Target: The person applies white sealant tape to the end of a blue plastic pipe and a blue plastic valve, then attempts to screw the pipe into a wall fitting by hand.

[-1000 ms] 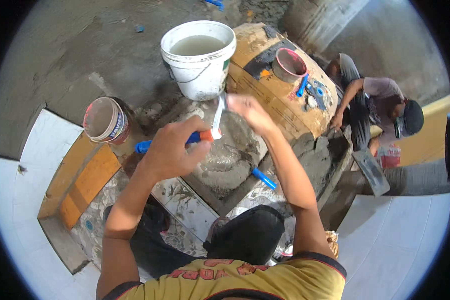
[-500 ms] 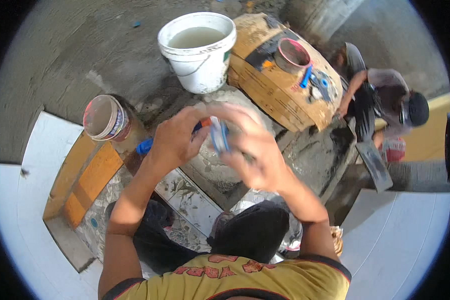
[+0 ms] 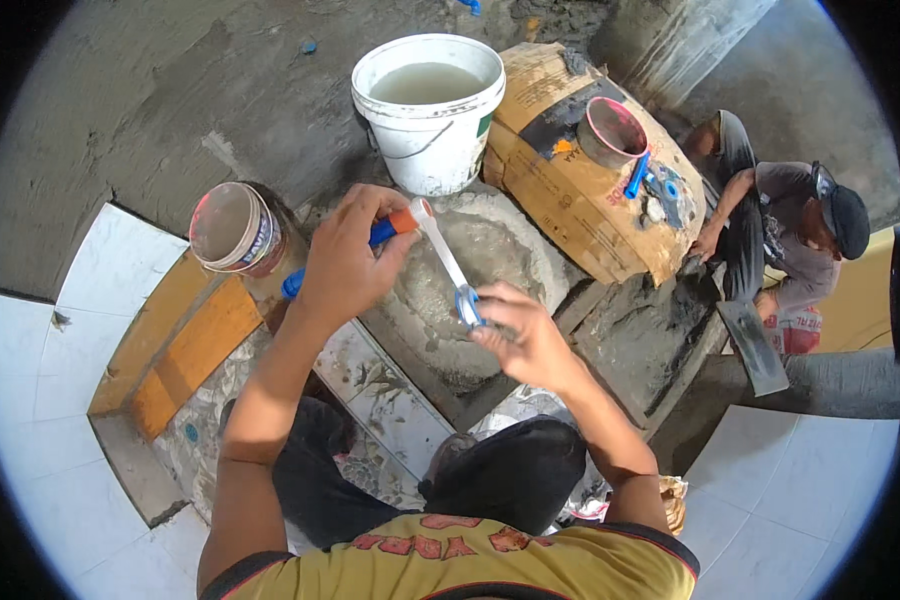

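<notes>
The left hand [image 3: 350, 255] has its fingers round the blue pipe [image 3: 382, 232] and the right hand [image 3: 526, 338] pinches what seems a thread-tape spool [image 3: 467, 308], so the white tape [image 3: 444, 252] between spool and orange tip [image 3: 403, 220] is best wound taut and flat.

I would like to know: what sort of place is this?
Probably a building site or a room under renovation: a mound of what looks like wet cement, white tiles on both sides, and a white bucket of cloudy liquid.
</notes>
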`<state>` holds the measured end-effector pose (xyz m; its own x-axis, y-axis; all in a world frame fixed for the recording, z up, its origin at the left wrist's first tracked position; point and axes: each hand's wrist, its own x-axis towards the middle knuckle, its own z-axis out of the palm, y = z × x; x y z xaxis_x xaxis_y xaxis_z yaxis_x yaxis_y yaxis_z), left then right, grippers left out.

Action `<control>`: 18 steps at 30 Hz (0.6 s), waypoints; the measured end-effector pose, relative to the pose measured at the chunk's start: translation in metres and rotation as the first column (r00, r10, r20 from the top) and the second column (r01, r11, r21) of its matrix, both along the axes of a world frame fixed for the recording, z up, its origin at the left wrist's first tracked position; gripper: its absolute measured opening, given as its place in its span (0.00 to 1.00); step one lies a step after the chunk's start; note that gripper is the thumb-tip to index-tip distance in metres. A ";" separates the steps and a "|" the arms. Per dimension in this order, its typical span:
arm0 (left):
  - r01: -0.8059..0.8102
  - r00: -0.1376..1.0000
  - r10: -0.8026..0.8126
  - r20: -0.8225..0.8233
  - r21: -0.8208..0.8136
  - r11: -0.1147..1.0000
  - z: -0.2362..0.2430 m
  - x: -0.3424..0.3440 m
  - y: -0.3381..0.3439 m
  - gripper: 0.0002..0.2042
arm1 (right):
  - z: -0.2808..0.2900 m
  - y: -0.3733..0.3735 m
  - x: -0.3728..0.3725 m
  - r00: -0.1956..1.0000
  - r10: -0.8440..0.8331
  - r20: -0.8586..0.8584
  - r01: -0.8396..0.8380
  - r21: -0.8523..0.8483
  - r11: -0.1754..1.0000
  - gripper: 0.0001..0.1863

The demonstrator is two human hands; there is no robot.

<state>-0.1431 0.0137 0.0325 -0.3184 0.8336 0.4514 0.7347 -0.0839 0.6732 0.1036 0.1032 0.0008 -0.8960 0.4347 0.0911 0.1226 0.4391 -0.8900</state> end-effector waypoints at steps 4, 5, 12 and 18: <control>-0.006 0.998 -0.003 -0.062 -0.146 0.989 -0.007 0.010 -0.003 0.14 | 0.059 -0.011 -0.010 0.980 0.023 -0.200 0.067 0.433 0.899 0.14; 0.028 0.998 -0.036 -0.051 -0.142 0.989 -0.009 0.018 0.001 0.14 | 0.071 -0.002 -0.015 0.960 0.074 -0.269 0.051 0.429 0.902 0.13; 0.239 0.962 -0.265 -0.065 -0.263 0.935 -0.017 0.048 -0.002 0.13 | 0.013 0.098 -0.084 0.985 -0.170 -0.036 0.146 -0.366 0.919 0.16; 0.177 0.965 -0.147 0.219 -0.126 0.976 0.001 0.019 -0.009 0.13 | -0.066 0.072 -0.033 0.997 -0.048 0.067 0.080 -0.655 0.751 0.14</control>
